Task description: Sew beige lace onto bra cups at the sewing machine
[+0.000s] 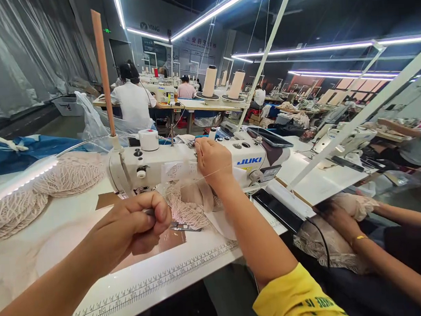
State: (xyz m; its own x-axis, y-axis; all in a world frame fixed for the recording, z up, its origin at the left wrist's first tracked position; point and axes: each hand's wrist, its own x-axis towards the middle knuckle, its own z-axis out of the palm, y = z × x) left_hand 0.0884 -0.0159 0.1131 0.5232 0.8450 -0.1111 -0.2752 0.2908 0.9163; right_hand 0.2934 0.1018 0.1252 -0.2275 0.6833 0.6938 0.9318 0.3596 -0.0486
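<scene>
In the head view my left hand (140,222) is closed in front of the sewing machine, around a pair of thread snips (187,227) whose blades point right. My right hand (214,160) is pinched at the top of the white JUKI sewing machine (151,160), by its metal thread guides. A thin thread (216,171) passes across that hand; the fingertips are partly hidden. Beige lace fabric (190,211) lies under the machine head, behind the snips. My right forearm covers part of the machine bed.
Folded lace pieces (71,174) are stacked at the left by a lit LED strip (28,179). A ruler tape (159,279) runs along the table's front edge. Thread cones (209,83) stand behind. On the right, another person's hands (340,222) hold lace. A phone (270,136) rests on the machine.
</scene>
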